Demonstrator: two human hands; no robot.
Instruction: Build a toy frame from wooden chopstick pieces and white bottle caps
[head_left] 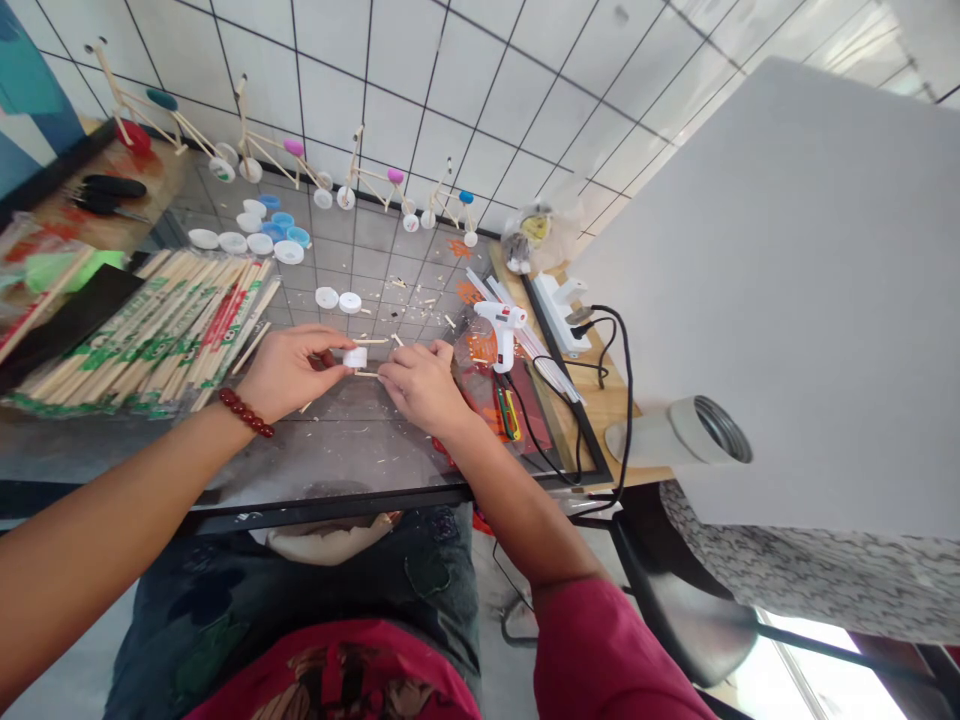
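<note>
Between thumb and fingers, my left hand (289, 372) pinches a white bottle cap (355, 357) above the dark glossy tabletop. My right hand (421, 382) is close by on the right, its fingers closed on the end of a short thin wooden stick (367, 375) that points toward the cap. A second stick piece (370, 341) shows just beyond the cap; whether it touches it I cannot tell. Two more white caps (338, 299) lie flat a little farther back.
Wrapped chopsticks (161, 335) lie in a pile at left, with white and blue caps (274, 232) behind. Small stick-and-cap tricycle models (371, 185) line the tiled wall. At right are a white glue gun (501, 328), a cutter knife (510, 412), a power strip (561, 312) and black cables.
</note>
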